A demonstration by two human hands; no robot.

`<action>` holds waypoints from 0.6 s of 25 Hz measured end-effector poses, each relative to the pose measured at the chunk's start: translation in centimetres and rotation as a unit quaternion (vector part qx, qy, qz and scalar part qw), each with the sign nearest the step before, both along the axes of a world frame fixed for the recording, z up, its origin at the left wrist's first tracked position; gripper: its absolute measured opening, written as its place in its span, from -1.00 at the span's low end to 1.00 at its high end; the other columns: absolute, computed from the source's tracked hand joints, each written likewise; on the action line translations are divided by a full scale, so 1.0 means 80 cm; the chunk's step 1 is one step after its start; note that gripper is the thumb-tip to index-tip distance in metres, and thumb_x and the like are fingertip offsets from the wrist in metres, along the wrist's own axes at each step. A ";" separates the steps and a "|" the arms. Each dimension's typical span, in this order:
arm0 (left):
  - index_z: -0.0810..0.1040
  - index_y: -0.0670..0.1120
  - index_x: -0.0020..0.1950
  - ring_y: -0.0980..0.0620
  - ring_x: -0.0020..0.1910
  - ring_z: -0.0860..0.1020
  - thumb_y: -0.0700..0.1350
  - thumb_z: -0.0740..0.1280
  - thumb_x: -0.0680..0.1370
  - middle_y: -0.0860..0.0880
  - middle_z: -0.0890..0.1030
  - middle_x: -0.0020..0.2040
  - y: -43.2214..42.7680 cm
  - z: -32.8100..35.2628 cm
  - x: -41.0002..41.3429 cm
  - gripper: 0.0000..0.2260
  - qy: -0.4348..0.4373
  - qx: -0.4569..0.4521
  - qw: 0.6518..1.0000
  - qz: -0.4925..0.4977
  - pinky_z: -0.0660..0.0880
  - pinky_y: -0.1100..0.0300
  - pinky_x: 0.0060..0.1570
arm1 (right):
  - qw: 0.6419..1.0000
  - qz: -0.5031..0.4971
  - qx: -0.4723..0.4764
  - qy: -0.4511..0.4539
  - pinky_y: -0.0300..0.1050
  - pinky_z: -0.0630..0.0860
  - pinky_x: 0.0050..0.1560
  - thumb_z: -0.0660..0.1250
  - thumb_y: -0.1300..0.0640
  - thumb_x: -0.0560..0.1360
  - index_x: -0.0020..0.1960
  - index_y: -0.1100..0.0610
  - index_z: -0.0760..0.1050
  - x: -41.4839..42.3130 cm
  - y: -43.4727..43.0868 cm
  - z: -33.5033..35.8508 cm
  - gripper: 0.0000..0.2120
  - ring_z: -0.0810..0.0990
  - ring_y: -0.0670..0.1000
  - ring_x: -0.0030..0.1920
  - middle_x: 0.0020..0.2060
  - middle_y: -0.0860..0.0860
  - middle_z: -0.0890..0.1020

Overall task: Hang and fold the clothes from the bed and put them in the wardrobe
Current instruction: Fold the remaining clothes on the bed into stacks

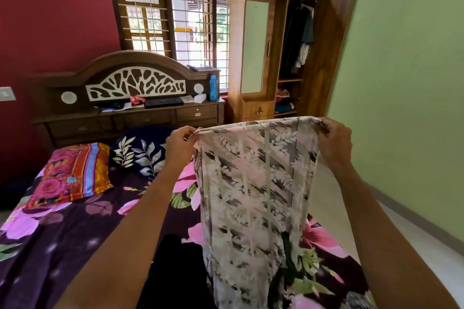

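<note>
Both forearms are reaching forward from the bottom of the frame, raised to mid-frame. The left hand [179,144] and the right hand [335,143] are each pinching one top corner of a thin pale cloth with a grey and pink leaf print [256,195], each grip clenched on the fabric. The one cloth is hanging stretched between them, draping down over the bed with a dark purple flowered sheet [62,246] at lower centre. One black garment [175,258] is lying on the sheet beside it. Two pillows are resting at centre left: an orange and pink flowered pillow [72,173] and a navy leaf-print pillow [140,150]. One brown wooden wardrobe [261,52] is standing open at upper right, the cloth hiding its base.
</note>
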State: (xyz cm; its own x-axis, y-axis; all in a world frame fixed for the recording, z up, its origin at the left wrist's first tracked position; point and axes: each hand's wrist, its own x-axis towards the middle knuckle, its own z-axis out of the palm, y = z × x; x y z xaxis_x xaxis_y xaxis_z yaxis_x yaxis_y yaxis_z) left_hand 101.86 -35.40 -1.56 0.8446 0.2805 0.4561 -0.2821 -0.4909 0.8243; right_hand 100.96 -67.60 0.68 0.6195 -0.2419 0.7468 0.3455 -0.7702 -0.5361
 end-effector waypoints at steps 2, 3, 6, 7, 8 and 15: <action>0.59 -0.15 0.07 -0.02 -0.24 0.60 -0.16 0.28 0.57 -0.07 0.62 -0.12 -0.016 0.028 -0.005 -0.86 -0.109 0.035 0.993 0.042 0.56 0.11 -0.22 | 0.996 -0.054 0.023 -0.071 -0.24 0.24 -0.27 0.26 0.19 0.58 0.06 0.32 0.58 -0.009 0.003 0.010 -0.78 0.59 0.11 -0.19 -0.12 0.23 0.66; 0.56 -0.16 0.09 0.00 -0.29 0.60 -0.16 0.25 0.59 -0.07 0.61 -0.14 -0.023 0.041 -0.010 -0.85 -0.162 0.018 0.986 0.044 0.56 0.16 -0.30 | 0.989 -0.062 0.043 -0.127 -0.30 0.21 -0.31 0.25 0.18 0.59 0.05 0.34 0.56 -0.016 0.008 0.017 -0.77 0.55 0.06 -0.26 -0.19 0.19 0.65; 0.48 -0.22 0.12 0.01 -0.20 0.59 -0.16 0.19 0.62 -0.07 0.57 -0.09 -0.038 0.055 -0.012 -0.83 -0.189 -0.061 0.980 0.028 0.54 0.23 -0.25 | 0.982 -0.022 0.116 -0.144 -0.45 0.24 -0.40 0.21 0.19 0.60 0.03 0.38 0.51 -0.028 0.024 0.033 -0.76 0.46 0.00 -0.27 -0.22 0.13 0.58; 0.47 -0.22 0.13 -0.02 -0.13 0.59 -0.18 0.18 0.62 -0.08 0.55 -0.05 -0.040 0.050 -0.012 -0.83 -0.180 -0.080 0.980 0.026 0.56 0.17 -0.17 | 0.984 -0.013 0.126 -0.121 -0.52 0.24 -0.38 0.22 0.20 0.60 0.03 0.40 0.50 -0.029 0.025 0.029 -0.77 0.45 0.00 -0.24 -0.20 0.12 0.56; 0.46 -0.22 0.15 -0.03 -0.10 0.59 -0.20 0.17 0.62 -0.07 0.54 -0.02 -0.039 0.044 -0.012 -0.84 -0.171 -0.103 0.980 0.015 0.60 0.09 -0.17 | 0.986 -0.009 0.131 -0.107 -0.55 0.25 -0.37 0.23 0.21 0.59 0.03 0.40 0.50 -0.029 0.026 0.022 -0.77 0.46 0.00 -0.22 -0.18 0.12 0.56; 0.42 -0.18 0.16 -0.19 0.02 0.59 -0.22 0.15 0.63 -0.21 0.53 0.06 -0.043 0.026 -0.047 -0.86 -0.201 -0.228 0.951 -0.053 0.60 -0.04 -0.04 | 0.977 -0.020 0.155 -0.146 -0.29 0.40 -0.27 0.23 0.20 0.58 0.05 0.34 0.52 -0.063 0.034 0.005 -0.79 0.57 0.05 -0.23 -0.15 0.18 0.64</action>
